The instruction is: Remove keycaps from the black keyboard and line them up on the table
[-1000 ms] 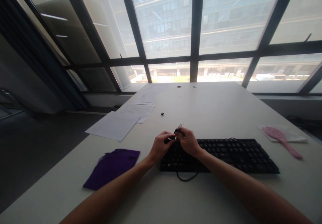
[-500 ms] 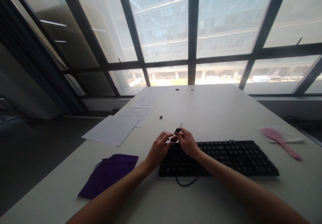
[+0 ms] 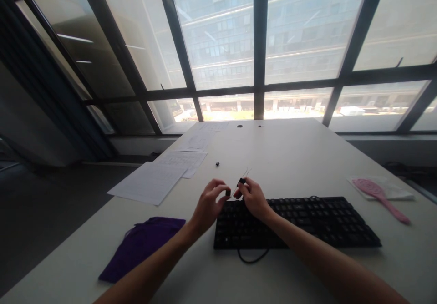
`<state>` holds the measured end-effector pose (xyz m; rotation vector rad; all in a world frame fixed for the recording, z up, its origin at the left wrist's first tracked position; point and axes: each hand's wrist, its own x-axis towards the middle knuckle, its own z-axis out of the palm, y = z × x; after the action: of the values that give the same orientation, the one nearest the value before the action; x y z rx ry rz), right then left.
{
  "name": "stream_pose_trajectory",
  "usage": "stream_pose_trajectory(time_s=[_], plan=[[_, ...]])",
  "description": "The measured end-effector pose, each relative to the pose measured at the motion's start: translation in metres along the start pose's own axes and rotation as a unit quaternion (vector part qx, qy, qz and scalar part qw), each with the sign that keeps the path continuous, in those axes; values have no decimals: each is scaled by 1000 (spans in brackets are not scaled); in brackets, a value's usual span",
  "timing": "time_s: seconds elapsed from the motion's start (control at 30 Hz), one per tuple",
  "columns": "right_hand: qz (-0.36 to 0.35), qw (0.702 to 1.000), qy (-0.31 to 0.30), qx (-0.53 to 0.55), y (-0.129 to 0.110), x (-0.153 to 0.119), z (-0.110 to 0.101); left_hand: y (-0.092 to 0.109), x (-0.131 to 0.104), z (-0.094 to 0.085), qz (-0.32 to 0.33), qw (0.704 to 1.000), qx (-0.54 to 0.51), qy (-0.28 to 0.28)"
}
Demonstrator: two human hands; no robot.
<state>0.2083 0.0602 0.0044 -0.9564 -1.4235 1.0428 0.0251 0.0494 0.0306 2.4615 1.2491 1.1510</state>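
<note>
In my left hand [image 3: 207, 207], a small black keycap [image 3: 228, 193] is pinched between thumb and fingers. My right hand [image 3: 253, 199] grips a wire keycap puller [image 3: 241, 181], whose dark handle shows between the fingers and whose thin wires stick out at the top. A small gap lies between the two hands. Both hover above the upper left part of a black keyboard [image 3: 307, 222], and my right hand hides some of its keys. Farther off on the desk sits another small black keycap [image 3: 217, 164].
A purple cloth pouch [image 3: 143, 247] lies left of the keyboard, partly behind my left forearm. Printed papers [image 3: 150, 181] run along the desk's left edge. At the right, a pink hairbrush [image 3: 382, 197] rests on a white wrapper. A keyboard cable [image 3: 252, 261] loops out in front.
My hands have come apart: the left moved slightly left with the keycap, away from the puller in my right. The camera view tilted up a little.
</note>
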Motion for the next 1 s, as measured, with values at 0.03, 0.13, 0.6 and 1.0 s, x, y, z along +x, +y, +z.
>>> stream_pose_trajectory(time_s=[0.03, 0.13, 0.6, 1.0], plan=[[1, 1000, -1, 0, 0, 0, 0, -8, 7, -5, -16, 1000, -3, -1], [3, 1000, -6, -9, 0, 1, 1, -46, 31, -10, -50, 999, 13, -7], [6, 1000, -10, -10, 2, 0, 1, -144, 99, 46, -96, 992, 72, -47], [17, 1000, -14, -15, 0, -1, 0, -180, 120, 49, -118, 991, 61, -29]])
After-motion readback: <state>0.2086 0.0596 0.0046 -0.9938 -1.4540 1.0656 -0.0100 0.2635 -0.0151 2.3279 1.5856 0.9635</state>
